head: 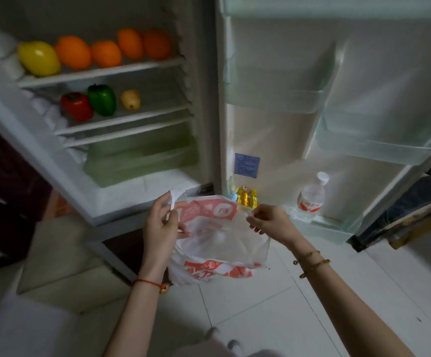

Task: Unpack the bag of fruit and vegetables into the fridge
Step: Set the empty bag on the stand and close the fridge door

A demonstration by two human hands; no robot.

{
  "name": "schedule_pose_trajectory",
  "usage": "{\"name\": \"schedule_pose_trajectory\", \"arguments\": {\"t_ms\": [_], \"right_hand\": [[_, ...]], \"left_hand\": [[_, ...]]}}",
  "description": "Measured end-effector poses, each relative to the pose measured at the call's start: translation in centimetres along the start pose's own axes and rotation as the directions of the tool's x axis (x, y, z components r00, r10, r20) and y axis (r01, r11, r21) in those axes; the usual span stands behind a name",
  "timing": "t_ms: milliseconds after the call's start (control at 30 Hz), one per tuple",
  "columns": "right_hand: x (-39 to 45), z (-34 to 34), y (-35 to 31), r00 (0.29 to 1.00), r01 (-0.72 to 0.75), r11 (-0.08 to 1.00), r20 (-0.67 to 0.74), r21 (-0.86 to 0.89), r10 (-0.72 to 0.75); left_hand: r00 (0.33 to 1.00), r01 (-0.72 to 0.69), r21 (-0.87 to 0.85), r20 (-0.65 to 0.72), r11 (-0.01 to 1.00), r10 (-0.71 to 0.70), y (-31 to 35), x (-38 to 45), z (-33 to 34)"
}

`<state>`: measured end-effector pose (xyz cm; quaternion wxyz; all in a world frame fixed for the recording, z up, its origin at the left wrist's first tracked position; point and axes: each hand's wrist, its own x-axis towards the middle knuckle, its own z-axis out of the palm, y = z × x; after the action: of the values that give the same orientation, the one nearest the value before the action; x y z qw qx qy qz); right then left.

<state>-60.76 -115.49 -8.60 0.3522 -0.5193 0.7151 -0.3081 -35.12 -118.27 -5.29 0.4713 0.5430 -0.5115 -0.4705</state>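
The fruit (94, 51) and peppers (91, 103) already sit on the fridge (201, 104) shelves. The left hand (161, 228) grips the bag (217, 240) by its edge; the right hand (273, 222) pinches the opposite rim — the bag looks empty. Next: check inside it, then shut the door.

Above and beyond the left hand (161, 222), the fridge (204, 104) stood open, its upper shelf (101, 72) filled across by a lemon (39, 57) and four oranges (105, 53). The shelf below (123, 119) held two peppers (88, 103) and a pear (130, 99), with bare room toward the right wall. Beyond the right hand (271, 222), a bottle (311, 195) and small packets (246, 197) occupied the lowest door rack (320, 228); the higher racks (281, 99) stood open. A plastic bag (222, 243) stretched between both hands.
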Motion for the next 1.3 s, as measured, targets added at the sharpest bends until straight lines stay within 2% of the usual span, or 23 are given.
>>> {"name": "schedule_pose_trajectory", "arguments": {"t_ms": [200, 300, 533, 633, 833, 933, 1133, 1300], "right_hand": [[2.0, 6.1, -4.8, 0.967, 0.203, 0.977, 0.174, -0.069, -0.188], [2.3, 9.5, -7.6, 0.928, 0.276, 0.961, 0.262, -0.016, -0.263], [2.6, 19.4, -14.7, 0.830, 0.233, 0.959, 0.481, 0.160, -0.282], [3.1, 24.3, -18.0, 0.773, 0.238, 0.953, 0.558, 0.185, -0.301], [4.6, 33.7, -24.6, 0.730, 0.283, 0.943, 0.598, 0.176, -0.331], [5.5, 37.8, -27.8, 0.708, 0.327, 0.929, 0.606, 0.172, -0.362], [8.0, 43.3, -33.9, 0.685, 0.404, 0.903, 0.605, 0.150, -0.407], [10.9, 46.5, -37.9, 0.704, 0.557, 0.830, 0.539, -0.016, -0.462]], "left_hand": [[0.977, 0.054, -0.044, -0.203, 0.998, -0.062, -1.5, -1.6, -5.5], [0.951, 0.096, -0.094, -0.285, 0.991, -0.119, -2.2, -2.5, -8.6], [0.849, 0.190, -0.245, -0.446, 0.951, -0.285, -4.2, -3.1, -16.4], [0.822, 0.187, -0.266, -0.484, 0.946, -0.299, -4.6, -2.6, -20.2], [0.795, 0.225, -0.236, -0.517, 0.945, -0.318, -6.0, 0.2, -29.0], [0.815, 0.242, -0.183, -0.495, 0.953, -0.302, -6.1, 1.9, -32.9], [0.855, 0.204, 0.017, -0.489, 0.979, -0.170, -5.9, 5.9, -39.0], [0.875, 0.226, 0.011, -0.442, 0.974, -0.198, -6.6, 10.2, -43.0]]}}
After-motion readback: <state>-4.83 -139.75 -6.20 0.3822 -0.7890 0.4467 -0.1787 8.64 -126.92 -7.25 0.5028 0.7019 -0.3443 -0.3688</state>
